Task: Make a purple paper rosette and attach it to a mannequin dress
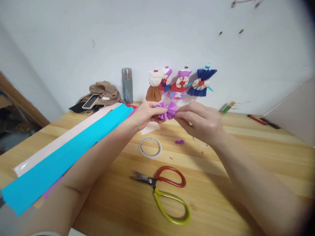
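Observation:
A purple pleated paper rosette (168,110) is held up over the table, its folds fanned out. My left hand (149,114) pinches it from the left, thumb across its front. My right hand (200,119) is closed at the rosette's right edge, fingertips pressed together there; whether they grip the paper is partly hidden. Below lie a roll of white tape (140,148) and a small purple paper scrap (179,142). Nearer to me, scissors (150,181) with one red and one yellow handle rest on the wood, blades slightly apart.
Long crepe paper strips (66,154) cover the left side. Behind them are a brown cloth (105,90), a phone (91,101) and a flask (127,87). Several paper-dressed bottles (201,82) stand along the wall. A red-and-black cutter (263,121) lies at the right.

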The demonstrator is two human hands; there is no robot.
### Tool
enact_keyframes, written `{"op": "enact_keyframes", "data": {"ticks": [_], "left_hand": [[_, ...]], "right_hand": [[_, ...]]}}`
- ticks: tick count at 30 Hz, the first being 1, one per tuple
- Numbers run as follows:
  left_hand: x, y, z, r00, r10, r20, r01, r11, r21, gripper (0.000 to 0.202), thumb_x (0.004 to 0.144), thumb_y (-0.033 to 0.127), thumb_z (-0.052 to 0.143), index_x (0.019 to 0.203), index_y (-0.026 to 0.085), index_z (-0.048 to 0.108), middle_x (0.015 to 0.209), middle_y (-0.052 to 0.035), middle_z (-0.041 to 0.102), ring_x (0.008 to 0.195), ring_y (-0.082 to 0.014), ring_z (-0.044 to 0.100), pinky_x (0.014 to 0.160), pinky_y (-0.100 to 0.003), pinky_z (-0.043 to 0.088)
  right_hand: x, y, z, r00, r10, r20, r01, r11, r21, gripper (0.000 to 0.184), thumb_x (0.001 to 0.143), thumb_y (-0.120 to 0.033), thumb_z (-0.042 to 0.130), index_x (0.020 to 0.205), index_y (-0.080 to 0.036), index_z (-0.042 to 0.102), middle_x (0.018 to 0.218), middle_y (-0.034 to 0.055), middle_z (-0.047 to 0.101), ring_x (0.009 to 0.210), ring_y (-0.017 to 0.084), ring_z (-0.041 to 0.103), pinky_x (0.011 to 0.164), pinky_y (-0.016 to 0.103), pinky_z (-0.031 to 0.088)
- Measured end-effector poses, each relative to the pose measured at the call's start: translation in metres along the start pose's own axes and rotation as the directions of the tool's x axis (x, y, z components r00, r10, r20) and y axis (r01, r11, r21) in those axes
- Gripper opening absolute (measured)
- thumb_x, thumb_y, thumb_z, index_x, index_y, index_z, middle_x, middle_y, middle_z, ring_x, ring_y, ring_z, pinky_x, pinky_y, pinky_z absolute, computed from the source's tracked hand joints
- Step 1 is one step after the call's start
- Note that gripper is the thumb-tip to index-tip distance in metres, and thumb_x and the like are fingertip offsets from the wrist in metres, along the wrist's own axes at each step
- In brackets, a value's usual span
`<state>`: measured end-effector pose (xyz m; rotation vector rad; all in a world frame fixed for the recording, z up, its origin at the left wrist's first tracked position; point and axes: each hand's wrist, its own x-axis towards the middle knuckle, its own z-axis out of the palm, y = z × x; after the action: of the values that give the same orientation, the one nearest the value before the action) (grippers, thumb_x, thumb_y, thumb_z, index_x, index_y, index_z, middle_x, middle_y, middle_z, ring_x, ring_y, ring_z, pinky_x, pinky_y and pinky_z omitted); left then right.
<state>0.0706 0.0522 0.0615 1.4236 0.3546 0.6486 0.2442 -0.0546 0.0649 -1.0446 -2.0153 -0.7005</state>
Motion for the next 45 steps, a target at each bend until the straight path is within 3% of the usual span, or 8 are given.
{"op": "enact_keyframes", "data": {"ticks": [4, 8, 11, 15, 22, 30, 38, 45], "left_hand": [[0.001, 0.0, 0.0, 1.0, -0.007, -0.008, 0.007, 0.999, 0.037, 0.016, 0.07, 0.024, 0.076, 0.071, 0.01, 0.068, 0.064, -0.0031, 0.066, 0.058, -0.0091, 0.06, 0.06, -0.024, 0.05], [-0.001, 0.0, 0.0, 0.998, 0.018, 0.052, -0.026, 0.988, 0.152, 0.016, 0.071, 0.025, 0.075, 0.074, 0.01, 0.07, 0.068, -0.0051, 0.067, 0.061, -0.0097, 0.06, 0.061, -0.024, 0.05], [-0.003, 0.0, 0.002, 0.995, 0.041, 0.095, -0.063, 0.968, 0.242, 0.017, 0.073, 0.026, 0.073, 0.078, 0.01, 0.073, 0.07, -0.0052, 0.068, 0.063, -0.0098, 0.06, 0.061, -0.023, 0.049], [-0.004, 0.0, 0.005, 0.992, 0.069, 0.101, -0.099, 0.94, 0.327, 0.013, 0.074, 0.022, 0.071, 0.079, 0.011, 0.075, 0.065, -0.0023, 0.066, 0.06, -0.0089, 0.058, 0.059, -0.021, 0.047], [-0.003, -0.001, 0.008, 0.969, 0.134, 0.206, -0.218, 0.857, 0.466, 0.012, 0.074, 0.017, 0.067, 0.078, 0.012, 0.077, 0.069, -0.003, 0.069, 0.064, -0.0102, 0.058, 0.06, -0.022, 0.045], [-0.014, 0.012, 0.018, 0.981, 0.02, 0.192, -0.143, 0.744, 0.652, 0.012, 0.07, 0.015, 0.063, 0.07, 0.012, 0.074, 0.062, 0.0017, 0.063, 0.061, -0.0084, 0.052, 0.056, -0.021, 0.038], [-0.011, 0.011, 0.011, 0.976, -0.023, 0.218, -0.121, 0.772, 0.624, 0.011, 0.069, 0.017, 0.064, 0.074, 0.012, 0.073, 0.064, 0.0015, 0.063, 0.059, -0.0084, 0.051, 0.055, -0.021, 0.038], [-0.007, 0.004, 0.006, 0.977, -0.026, 0.21, -0.113, 0.773, 0.624, 0.01, 0.068, 0.02, 0.066, 0.073, 0.013, 0.071, 0.06, 0.0017, 0.059, 0.056, -0.009, 0.05, 0.052, -0.022, 0.037]], "right_hand": [[-0.002, -0.001, -0.001, 0.996, -0.061, -0.07, 0.061, 0.998, -0.002, 0.017, 0.084, -0.016, 0.063, 0.073, -0.029, 0.065, 0.08, 0.0037, 0.074, 0.067, 0.019, 0.065, 0.057, 0.034, 0.053], [0.001, -0.008, -0.004, 0.953, 0.218, -0.213, -0.175, 0.964, 0.202, 0.011, 0.084, -0.02, 0.063, 0.077, -0.028, 0.065, 0.073, 0.0026, 0.069, 0.065, 0.019, 0.062, 0.055, 0.035, 0.051], [0.003, -0.008, -0.006, 0.89, 0.448, -0.078, -0.398, 0.85, 0.345, 0.006, 0.084, -0.025, 0.064, 0.081, -0.028, 0.068, 0.075, 0.0023, 0.069, 0.066, 0.019, 0.062, 0.056, 0.034, 0.05], [0.005, -0.005, -0.006, 0.828, 0.548, 0.117, -0.549, 0.751, 0.366, 0.012, 0.08, -0.032, 0.067, 0.072, -0.024, 0.069, 0.067, 0.0011, 0.068, 0.058, 0.017, 0.059, 0.052, 0.031, 0.045], [0.005, -0.008, -0.002, 0.769, 0.587, 0.251, -0.639, 0.695, 0.33, 0.018, 0.077, -0.032, 0.072, 0.062, -0.023, 0.066, 0.057, -0.0007, 0.064, 0.05, 0.014, 0.052, 0.048, 0.028, 0.038], [0.008, -0.021, 0.002, 0.748, 0.604, 0.276, -0.664, 0.697, 0.271, 0.018, 0.074, -0.024, 0.063, 0.057, -0.021, 0.061, 0.052, 0.0004, 0.059, 0.05, 0.013, 0.048, 0.048, 0.028, 0.035], [0.009, -0.018, -0.004, 0.648, 0.635, 0.421, -0.761, 0.52, 0.388, 0.029, 0.077, -0.044, 0.065, 0.062, -0.02, 0.061, 0.058, 0.0023, 0.06, 0.056, 0.014, 0.051, 0.054, 0.03, 0.038], [0.009, -0.007, -0.016, 0.643, 0.58, 0.5, -0.763, 0.54, 0.356, 0.024, 0.072, -0.04, 0.067, 0.065, -0.018, 0.063, 0.062, 0.0038, 0.06, 0.059, 0.015, 0.05, 0.056, 0.03, 0.036]]}}
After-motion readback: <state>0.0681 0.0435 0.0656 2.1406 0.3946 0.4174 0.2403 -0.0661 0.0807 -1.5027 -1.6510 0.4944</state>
